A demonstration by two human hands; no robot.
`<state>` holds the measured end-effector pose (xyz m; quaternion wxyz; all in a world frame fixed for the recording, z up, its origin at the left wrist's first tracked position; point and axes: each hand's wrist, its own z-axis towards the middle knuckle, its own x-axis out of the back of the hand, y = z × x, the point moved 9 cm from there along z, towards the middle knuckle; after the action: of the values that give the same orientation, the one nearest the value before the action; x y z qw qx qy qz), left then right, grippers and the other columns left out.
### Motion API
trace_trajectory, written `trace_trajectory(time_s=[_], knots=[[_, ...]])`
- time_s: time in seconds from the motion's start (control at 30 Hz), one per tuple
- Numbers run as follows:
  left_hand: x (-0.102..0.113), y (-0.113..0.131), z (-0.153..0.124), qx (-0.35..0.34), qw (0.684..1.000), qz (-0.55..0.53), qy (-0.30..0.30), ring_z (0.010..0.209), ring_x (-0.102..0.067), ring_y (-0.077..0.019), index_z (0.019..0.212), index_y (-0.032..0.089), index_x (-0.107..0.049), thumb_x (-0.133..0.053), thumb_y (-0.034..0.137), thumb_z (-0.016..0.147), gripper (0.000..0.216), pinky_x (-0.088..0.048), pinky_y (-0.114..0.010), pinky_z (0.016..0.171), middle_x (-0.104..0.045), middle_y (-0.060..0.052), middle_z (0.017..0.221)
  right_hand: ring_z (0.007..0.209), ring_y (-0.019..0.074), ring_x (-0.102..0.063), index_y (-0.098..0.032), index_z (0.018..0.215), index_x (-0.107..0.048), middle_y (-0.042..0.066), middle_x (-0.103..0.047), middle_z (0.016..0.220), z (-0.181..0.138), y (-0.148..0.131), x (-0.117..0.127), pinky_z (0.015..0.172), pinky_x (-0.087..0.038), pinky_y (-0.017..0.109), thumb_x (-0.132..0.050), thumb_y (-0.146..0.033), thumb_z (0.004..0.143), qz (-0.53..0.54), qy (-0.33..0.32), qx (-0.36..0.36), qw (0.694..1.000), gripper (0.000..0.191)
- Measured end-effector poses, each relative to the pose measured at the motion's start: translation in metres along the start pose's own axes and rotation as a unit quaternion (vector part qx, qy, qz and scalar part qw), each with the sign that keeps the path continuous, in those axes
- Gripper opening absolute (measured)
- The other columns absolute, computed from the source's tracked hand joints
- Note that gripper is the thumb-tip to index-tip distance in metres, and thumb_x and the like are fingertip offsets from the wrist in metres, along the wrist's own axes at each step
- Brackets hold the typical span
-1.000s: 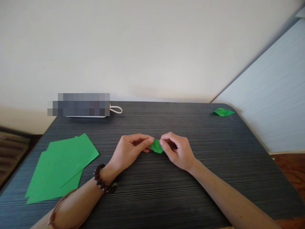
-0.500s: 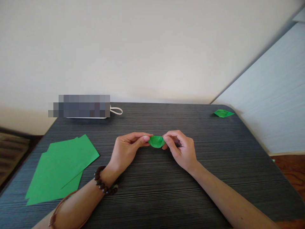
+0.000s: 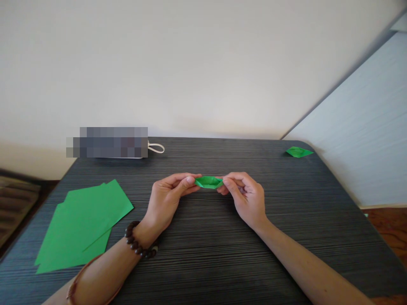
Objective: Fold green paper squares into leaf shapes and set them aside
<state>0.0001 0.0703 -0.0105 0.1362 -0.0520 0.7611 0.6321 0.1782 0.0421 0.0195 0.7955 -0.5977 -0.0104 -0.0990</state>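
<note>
A small folded green paper boat (image 3: 209,182) is held between my two hands above the middle of the dark table. My left hand (image 3: 168,197) pinches its left end between thumb and fingers. At the other end, the thumb and fingertips of my right hand (image 3: 246,199) grip the right tip. The boat's hollow faces up toward me, and both of its ends are partly covered by my fingers. A second green paper boat (image 3: 299,152) rests near the table's far right corner, apart from my hands.
Several loose green paper sheets (image 3: 85,216) overlap on the left of the dark wood-grain table (image 3: 203,262). A blurred-out box-like object (image 3: 111,144) with a pale loop (image 3: 157,148) stands at the back left. A wall (image 3: 203,72) rises behind the table.
My hands have drawn slightly apart. The paper between them now looks longer and flatter, with its opening showing, where before a rounder, deeper side faced me.
</note>
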Motion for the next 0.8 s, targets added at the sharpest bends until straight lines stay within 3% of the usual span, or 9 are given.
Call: trace_trajectory(time_s=[0.2,0.57,0.8], knots=[[0.002,0.0,0.0,0.007,1.0,-0.013,0.019,0.086,-0.067,-0.0184,0.084,0.013,-0.068,-0.069,0.031,0.074,0.021,-0.055,-0.032,0.081,-0.072,-0.008,0.094,0.068,0.0161,-0.07,-0.019,0.089,-0.058,0.002,-0.071,0.073,0.0,0.004,0.001,0.064,-0.059,0.029,-0.058,-0.029,0.085,0.019,0.003,-0.023,1.0,0.011],[-0.002,-0.001,0.001,0.009,1.0,-0.013,-0.012,0.088,-0.066,-0.016,0.085,0.013,-0.063,-0.065,0.028,0.079,0.016,-0.054,-0.029,0.083,-0.071,-0.006,0.095,0.07,0.0173,-0.07,-0.018,0.089,-0.055,0.002,-0.071,0.074,0.002,0.013,-0.003,0.067,-0.06,0.033,-0.057,-0.033,0.085,0.084,0.0,-0.053,0.995,0.015],[-0.013,0.008,-0.002,-0.052,0.988,0.115,-0.085,0.087,-0.067,-0.0168,0.098,0.018,-0.059,-0.073,0.02,0.07,0.032,-0.054,-0.028,0.082,-0.07,-0.004,0.102,0.07,0.0159,-0.07,-0.019,0.088,-0.058,0.002,-0.071,0.077,0.001,0.004,0.001,0.064,-0.057,0.027,-0.058,-0.027,0.085,-0.033,-0.015,-0.005,0.999,0.008]])
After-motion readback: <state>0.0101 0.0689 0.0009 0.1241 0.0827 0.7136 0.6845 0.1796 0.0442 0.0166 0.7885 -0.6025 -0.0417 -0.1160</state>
